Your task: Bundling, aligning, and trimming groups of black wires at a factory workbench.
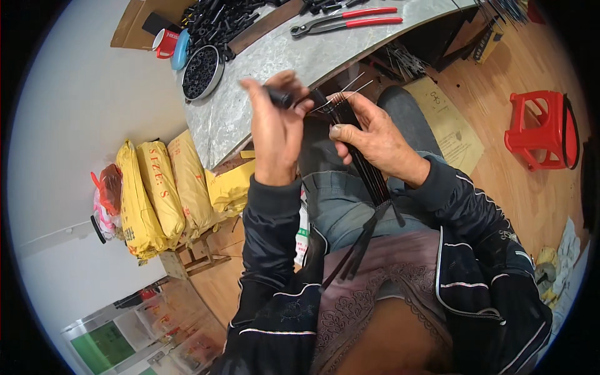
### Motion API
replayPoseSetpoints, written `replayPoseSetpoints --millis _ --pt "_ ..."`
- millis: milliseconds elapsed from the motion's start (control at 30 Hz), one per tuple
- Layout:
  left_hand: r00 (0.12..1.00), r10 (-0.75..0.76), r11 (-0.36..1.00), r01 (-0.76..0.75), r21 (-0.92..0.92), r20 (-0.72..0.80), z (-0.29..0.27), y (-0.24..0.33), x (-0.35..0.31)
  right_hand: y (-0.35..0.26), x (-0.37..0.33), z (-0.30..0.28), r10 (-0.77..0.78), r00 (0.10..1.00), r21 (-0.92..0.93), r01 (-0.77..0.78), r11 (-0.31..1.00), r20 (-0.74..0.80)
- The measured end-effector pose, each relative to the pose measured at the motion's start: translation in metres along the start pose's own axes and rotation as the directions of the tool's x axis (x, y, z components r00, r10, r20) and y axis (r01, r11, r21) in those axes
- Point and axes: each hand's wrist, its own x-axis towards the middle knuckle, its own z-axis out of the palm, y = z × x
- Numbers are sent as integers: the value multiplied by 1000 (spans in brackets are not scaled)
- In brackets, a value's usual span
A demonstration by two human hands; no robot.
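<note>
My right hand [381, 140] is closed round a bundle of thin black ribs [369, 172] that looks like a folded umbrella frame. Its thumb presses on the near side. Thin metal wires [357, 84] stick out past the bundle's far end, and dark strips [359, 250] trail from its near end over my lap. To the left, my left hand [275, 128] is turned palm up and smeared by motion. A short black cylinder [279, 97] lies among its curled fingers, beside the bundle's far end. Whether the cylinder joins the bundle is hard to see.
On the grey table [262, 56] lie red-handled pincers [347, 22], a round tin [203, 74] of small black parts and a heap of black pieces [212, 25]. Yellow sacks [159, 187] stand at left. A red stool [542, 130] is at right, with cardboard [444, 119] on the floor.
</note>
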Motion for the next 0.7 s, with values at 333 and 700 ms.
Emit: replayPoseSetpoints --millis 333,700 --pt "944 -141 963 61 262 300 16 -4 5 -2 -5 -3 -24 1000 -26 23 999 -20" --pt "961 -34 958 -47 282 276 16 -1 1 1 -3 -2 -36 999 6 36 999 -28"
